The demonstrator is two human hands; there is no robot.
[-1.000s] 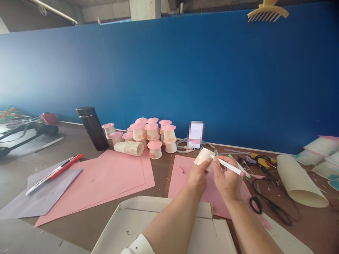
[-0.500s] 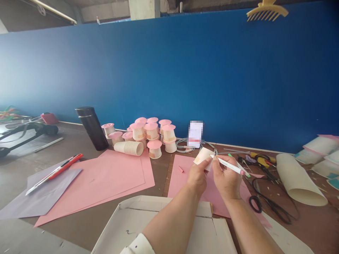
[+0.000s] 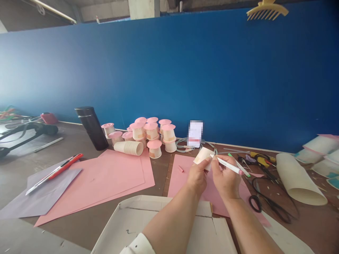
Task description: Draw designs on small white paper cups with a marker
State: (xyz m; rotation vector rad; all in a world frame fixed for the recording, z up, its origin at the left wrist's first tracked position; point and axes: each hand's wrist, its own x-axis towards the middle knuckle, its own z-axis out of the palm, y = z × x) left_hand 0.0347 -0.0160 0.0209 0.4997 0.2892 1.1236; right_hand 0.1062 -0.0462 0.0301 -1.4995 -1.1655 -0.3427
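Note:
My left hand [image 3: 197, 177] grips a small paper cup [image 3: 202, 155], tilted on its side above a pink paper sheet [image 3: 182, 180]. My right hand [image 3: 226, 180] pinches a white pen [image 3: 229, 165] with a pink end, its tip touching the cup's side. Both hands hover just over the brown table [image 3: 159, 169], close together.
Behind stand several pink-capped cups [image 3: 150, 132], a lying stack of paper cups [image 3: 129, 147] and a black flask [image 3: 91, 127]. Larger pink sheets [image 3: 100, 180] and a red utility knife [image 3: 57, 171] lie left. Black scissors [image 3: 267, 201], tools and a rolled white sheet [image 3: 296, 180] lie right. A white cardboard box [image 3: 148, 225] is nearest me.

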